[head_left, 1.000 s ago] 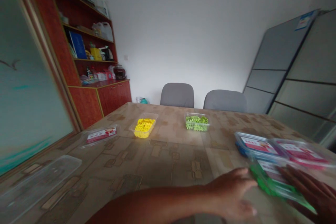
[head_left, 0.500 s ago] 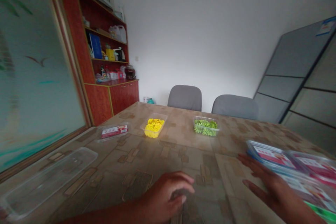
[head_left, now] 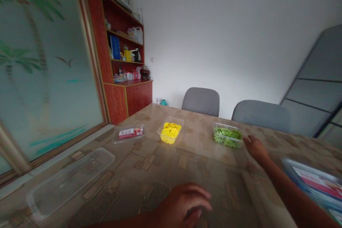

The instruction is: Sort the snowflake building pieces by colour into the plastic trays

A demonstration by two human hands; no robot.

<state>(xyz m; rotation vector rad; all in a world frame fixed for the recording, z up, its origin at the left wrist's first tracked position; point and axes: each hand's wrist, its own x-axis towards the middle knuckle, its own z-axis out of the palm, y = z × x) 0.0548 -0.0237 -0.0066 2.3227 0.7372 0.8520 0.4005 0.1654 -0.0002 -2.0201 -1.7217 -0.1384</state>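
Observation:
My right hand (head_left: pixel 255 148) is stretched far forward, its fingertips at the right edge of a clear plastic box (head_left: pixel 227 127) full of small green pieces (head_left: pixel 227 136). Whether the fingertips touch the box I cannot tell; the hand is not wrapped round it. Low in the middle, my left hand (head_left: pixel 187 203) hovers at the near part of the table with loosely curled fingers, thumb apart and nothing between them. Left of the green pieces stands a similar clear box (head_left: pixel 162 128) holding small yellow pieces (head_left: pixel 170 132).
A clear lid with a red and white label (head_left: pixel 130 133) lies at the back left of the patterned table (head_left: pixel 184 158). Nearer is a long transparent tray or lid (head_left: pixel 72 181). Labelled plastic packs (head_left: pixel 315 178) sit at the right. Two grey chairs (head_left: pixel 200 100) stand behind.
My right hand has moved forward from beside the labelled packs to the box of green pieces. My left hand keeps its loose curl. The view has turned a little to the left.

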